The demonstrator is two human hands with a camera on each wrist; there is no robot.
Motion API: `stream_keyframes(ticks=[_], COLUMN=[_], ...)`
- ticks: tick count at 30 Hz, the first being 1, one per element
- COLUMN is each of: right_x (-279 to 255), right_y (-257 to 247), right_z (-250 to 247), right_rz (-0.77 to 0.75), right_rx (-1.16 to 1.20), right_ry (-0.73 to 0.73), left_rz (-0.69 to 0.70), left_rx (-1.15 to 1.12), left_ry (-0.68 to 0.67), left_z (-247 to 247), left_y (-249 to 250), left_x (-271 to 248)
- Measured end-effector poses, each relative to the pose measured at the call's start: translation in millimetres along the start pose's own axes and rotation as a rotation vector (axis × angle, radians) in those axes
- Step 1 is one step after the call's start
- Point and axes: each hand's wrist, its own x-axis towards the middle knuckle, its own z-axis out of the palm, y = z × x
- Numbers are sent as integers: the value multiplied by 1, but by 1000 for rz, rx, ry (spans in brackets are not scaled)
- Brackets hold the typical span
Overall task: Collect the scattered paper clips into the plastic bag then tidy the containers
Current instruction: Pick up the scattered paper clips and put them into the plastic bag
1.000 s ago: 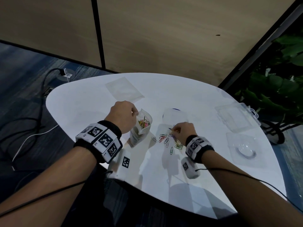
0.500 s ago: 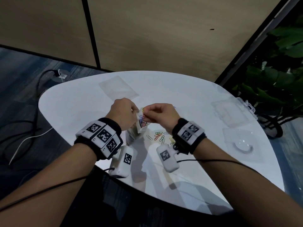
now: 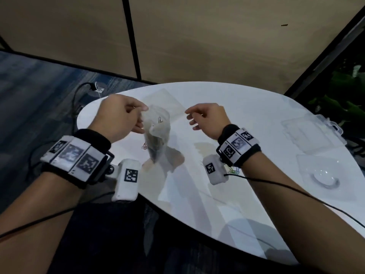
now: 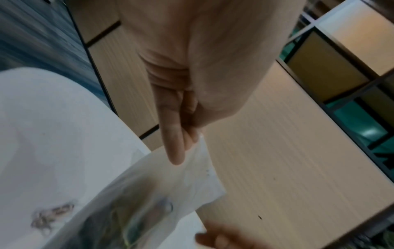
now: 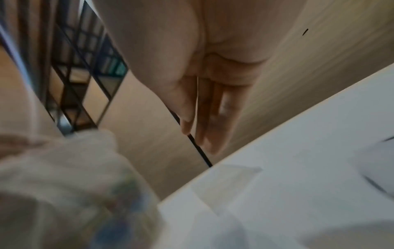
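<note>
My left hand pinches the top edge of a clear plastic bag, which hangs above the white table with paper clips dark in its lower part. The left wrist view shows the fingers on the bag's rim. To the bag's right, my right hand hovers apart from it, fingers loose and holding nothing. A few loose clips lie on the table left of the bag, and some more show under my right wrist.
An empty clear bag lies flat at the table's far side. A clear lidded box and a clear blister tray sit at the right. Cables run across the floor to the left.
My left hand has lifted the bag up off the table. My right hand has left the bag's mouth and drawn away to the right, empty.
</note>
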Motion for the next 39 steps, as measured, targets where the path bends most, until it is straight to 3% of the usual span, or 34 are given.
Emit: stream_keyframes(ticks=[3, 6, 11, 14, 17, 21, 24, 26, 33, 39], right_x=[14, 19, 8, -9, -18, -19, -24, -35, -83, -86], right_y=[26, 27, 32, 53, 86, 127, 146, 150, 160, 171], right_z=[39, 99, 169, 156, 107, 22, -18, -27, -20, 1], right_rz=[-44, -201, -383, -420, -420, -151, 106, 155, 111, -41], right_rx=[-488, -678, -1018, -1098, -1182, -1261, -1128, -1036, -954, -953], right_ry=[-243, -485, -607, -617, -607, -538, -525, -526, -489, -281], left_rz=[16, 22, -32, -104, -128, -83, -41, -29, 20, 52], left_rx=[29, 145, 163, 153, 146, 185, 219, 237, 327, 324], left_ry=[74, 150, 197, 158, 102, 26, -11, -42, -156, -183], left_z=[-22, -32, -43, -38, -25, -3, 13, 23, 61, 80], left_y=[-15, -28, -41, -44, -41, -25, -16, -11, -1, 8], left_x=[5, 10, 25, 28, 26, 19, 13, 10, 5, -1])
